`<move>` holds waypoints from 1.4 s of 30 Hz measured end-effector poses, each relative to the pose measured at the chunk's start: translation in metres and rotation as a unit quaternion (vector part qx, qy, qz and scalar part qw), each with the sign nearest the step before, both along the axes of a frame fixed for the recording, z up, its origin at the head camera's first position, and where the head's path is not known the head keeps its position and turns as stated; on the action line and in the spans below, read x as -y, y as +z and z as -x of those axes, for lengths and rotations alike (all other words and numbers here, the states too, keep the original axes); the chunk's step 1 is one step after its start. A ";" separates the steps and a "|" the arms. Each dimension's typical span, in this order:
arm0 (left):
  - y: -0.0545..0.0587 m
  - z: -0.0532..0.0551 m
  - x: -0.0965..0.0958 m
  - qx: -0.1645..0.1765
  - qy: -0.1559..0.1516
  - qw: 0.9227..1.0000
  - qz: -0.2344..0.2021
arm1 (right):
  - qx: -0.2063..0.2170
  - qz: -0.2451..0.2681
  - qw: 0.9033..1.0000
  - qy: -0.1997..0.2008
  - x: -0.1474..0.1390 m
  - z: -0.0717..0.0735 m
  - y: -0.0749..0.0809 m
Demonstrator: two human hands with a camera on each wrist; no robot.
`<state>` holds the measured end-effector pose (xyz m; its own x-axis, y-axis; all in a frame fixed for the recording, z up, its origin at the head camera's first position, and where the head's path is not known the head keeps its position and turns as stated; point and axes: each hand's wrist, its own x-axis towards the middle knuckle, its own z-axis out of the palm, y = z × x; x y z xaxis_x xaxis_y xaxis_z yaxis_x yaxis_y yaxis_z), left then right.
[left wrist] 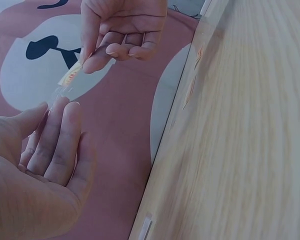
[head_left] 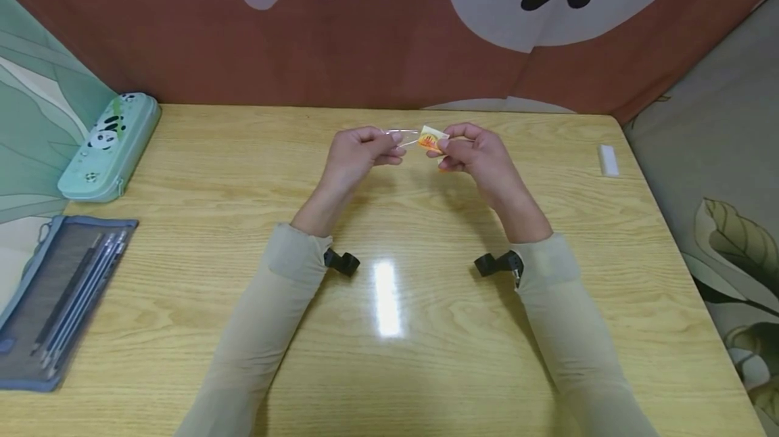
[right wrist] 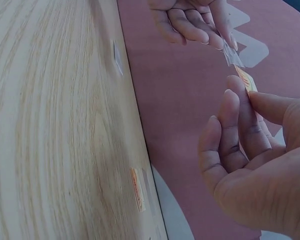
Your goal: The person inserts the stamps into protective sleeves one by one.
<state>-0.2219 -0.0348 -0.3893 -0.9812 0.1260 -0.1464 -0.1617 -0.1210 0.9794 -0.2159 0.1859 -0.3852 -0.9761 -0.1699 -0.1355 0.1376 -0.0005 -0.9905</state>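
Observation:
Both hands are raised near the back of the table, with a small clear plastic wrapper (head_left: 409, 138) stretched between them. My left hand (head_left: 363, 149) pinches its clear end between thumb and fingertips. At the other end is a yellow and orange printed paper label (head_left: 429, 139), which my right hand (head_left: 471, 151) pinches between thumb and index finger. The right wrist view shows the label (right wrist: 246, 79) meeting the clear film (right wrist: 232, 54). Low beside the right hand, another orange and yellow printed piece (right wrist: 138, 190) shows against the tabletop.
A white eraser-like block (head_left: 608, 160) lies at the right back. At left are a mint panda pencil case (head_left: 109, 147) and a blue-edged mesh pouch (head_left: 69, 295) with several pencils. A small pale piece (right wrist: 117, 58) lies near the back edge, beside a red-brown curtain (head_left: 292, 51).

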 end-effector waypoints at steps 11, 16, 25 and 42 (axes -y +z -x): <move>0.001 -0.001 0.000 -0.001 -0.006 1.000 0.015 | -0.013 0.009 1.000 -0.011 -0.002 0.000 0.001; 0.001 -0.001 0.000 0.004 -0.008 1.000 0.009 | -0.016 0.008 1.000 -0.011 -0.002 0.000 0.001; 0.000 -0.001 -0.002 -0.003 0.013 1.000 -0.014 | -0.012 0.007 1.000 0.005 -0.001 0.002 -0.001; -0.001 -0.002 -0.002 -0.004 0.005 1.000 0.012 | -0.019 -0.016 1.000 -0.004 -0.002 0.001 -0.002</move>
<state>-0.2201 -0.0333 -0.3898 -0.9834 0.1132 -0.1419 -0.1534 -0.0998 0.9831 -0.2170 0.1875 -0.3868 -0.9820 -0.1581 -0.1034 0.0998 0.0308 -0.9945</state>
